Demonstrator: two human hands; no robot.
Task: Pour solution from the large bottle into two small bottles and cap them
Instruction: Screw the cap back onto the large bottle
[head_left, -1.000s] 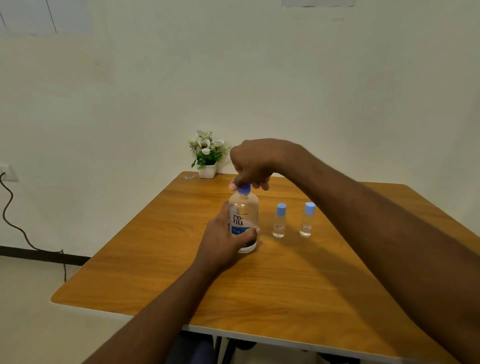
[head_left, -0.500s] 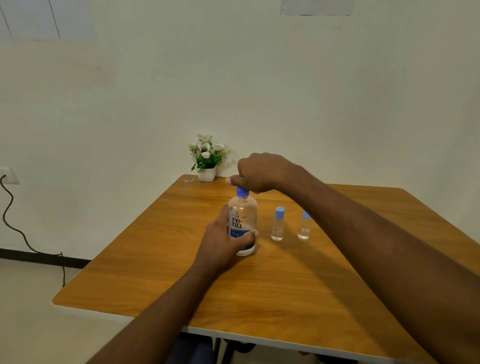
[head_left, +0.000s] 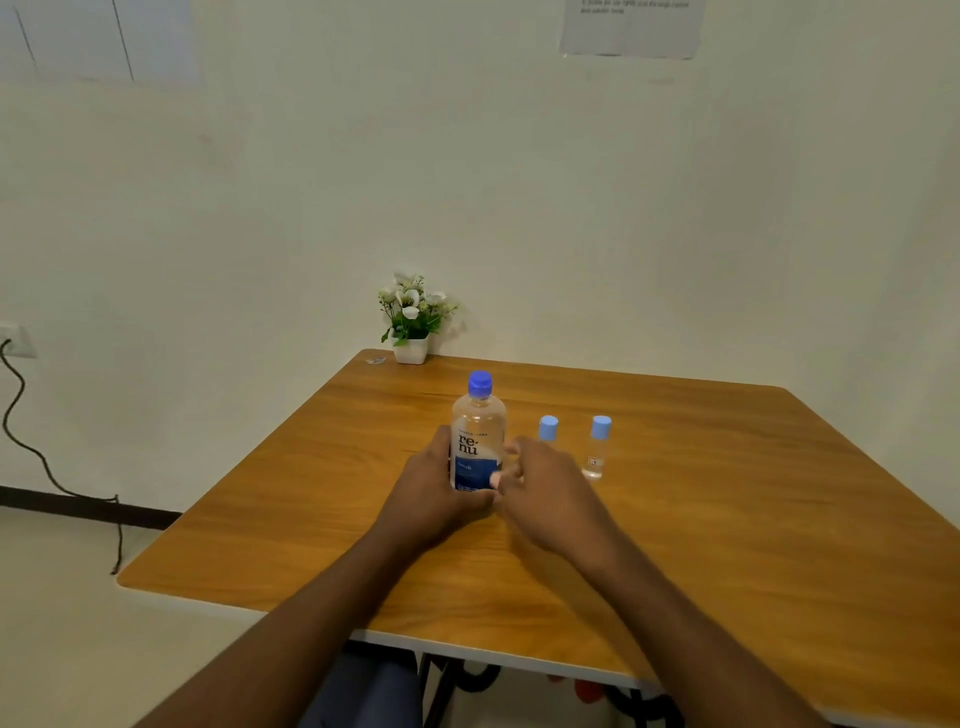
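The large clear bottle (head_left: 477, 434) with a white and blue label stands upright on the wooden table (head_left: 727, 545), its dark blue cap (head_left: 479, 383) on. My left hand (head_left: 436, 496) grips its lower body. My right hand (head_left: 545, 491) hovers low just right of the bottle, fingers loosely spread and holding nothing. Two small clear bottles with light blue caps stand to the right: the near one (head_left: 548, 428) is partly hidden behind my right hand, the other (head_left: 597, 447) stands free.
A small white pot of white flowers (head_left: 413, 317) sits at the table's far left corner by the wall. A black cable (head_left: 31, 441) hangs at the left wall. The table's front edge lies close to me.
My right hand has left the large bottle's cap and come down to the right of the bottle. The cap stays on. My left hand keeps its grip.
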